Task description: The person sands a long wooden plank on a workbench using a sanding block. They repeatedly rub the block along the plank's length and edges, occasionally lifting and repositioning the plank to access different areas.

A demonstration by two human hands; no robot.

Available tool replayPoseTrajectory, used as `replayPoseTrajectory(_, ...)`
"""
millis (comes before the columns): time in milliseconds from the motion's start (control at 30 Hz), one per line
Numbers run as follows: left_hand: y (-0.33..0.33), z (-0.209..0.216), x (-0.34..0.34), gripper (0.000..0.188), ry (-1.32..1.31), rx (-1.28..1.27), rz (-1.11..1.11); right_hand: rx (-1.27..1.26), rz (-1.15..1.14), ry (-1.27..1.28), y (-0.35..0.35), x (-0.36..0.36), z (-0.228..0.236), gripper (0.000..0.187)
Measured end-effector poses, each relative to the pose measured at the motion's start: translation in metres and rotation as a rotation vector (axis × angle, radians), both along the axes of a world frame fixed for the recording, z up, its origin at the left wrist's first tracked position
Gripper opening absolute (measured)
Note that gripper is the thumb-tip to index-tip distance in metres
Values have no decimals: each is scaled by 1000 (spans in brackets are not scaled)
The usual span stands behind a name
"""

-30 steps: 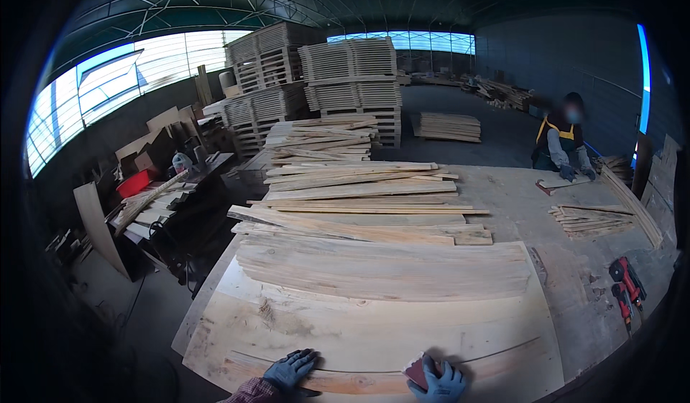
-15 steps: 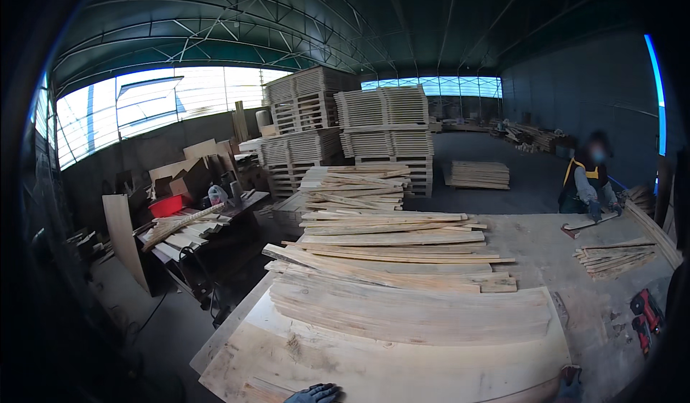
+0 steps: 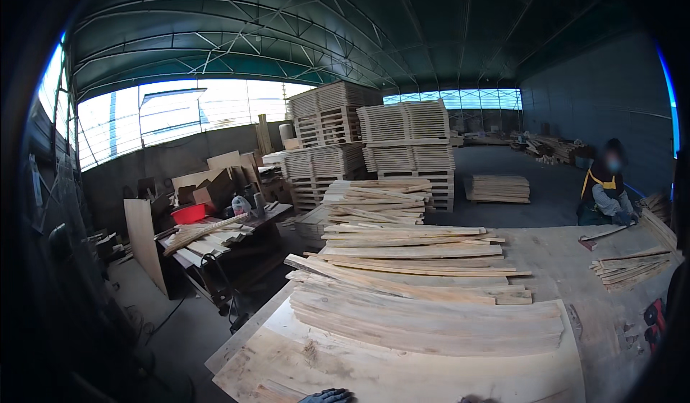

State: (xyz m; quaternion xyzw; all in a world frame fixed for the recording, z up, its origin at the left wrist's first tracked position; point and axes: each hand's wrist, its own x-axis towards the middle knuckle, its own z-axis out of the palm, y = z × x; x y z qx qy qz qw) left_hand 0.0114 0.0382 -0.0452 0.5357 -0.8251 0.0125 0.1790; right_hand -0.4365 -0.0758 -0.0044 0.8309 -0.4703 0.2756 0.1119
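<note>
My left hand [image 3: 328, 396], in a dark glove, shows at the lower edge with its fingers stretched out over the pale board [image 3: 402, 374]. It holds nothing that I can see. Only a dark sliver of what seems to be my right hand [image 3: 478, 399] shows farther right at the lower edge; its fingers are cut off. Just beyond both lies a row of thin wooden slats [image 3: 431, 322], side by side on the board. Behind that row, loose slats [image 3: 410, 251] are piled unevenly across the table.
A co-worker [image 3: 607, 191] stands at the table's far right, near a small slat pile [image 3: 632, 268]. Red power tools [image 3: 654, 324] lie at the right edge. Stacked pallets [image 3: 406, 137] rise behind; a side table with a red basin [image 3: 188, 214] stands left.
The view has shifted, so the scene sits lower and farther right. My right hand has moved left from the board's right corner and mostly dropped out of view. My left hand stays on the board.
</note>
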Motion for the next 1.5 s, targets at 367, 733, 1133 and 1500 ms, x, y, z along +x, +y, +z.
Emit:
replayPoseTrajectory(367,-13,6,-14,108,9,117,26,193,-1024,113,-101,-195,-104,92)
replayPoseTrajectory(733,-5,-19,10,109,-5,97,7,69,-12,-32,2,5,-17,78)
replayPoseTrajectory(1133,-21,24,-20,92,-5,39,-25,66,-917,-94,-110,-264,-111,84)
replayPoseTrajectory(1500,-7,52,-3,101,-68,153,-5,153,-127,-14,10,0,9,75)
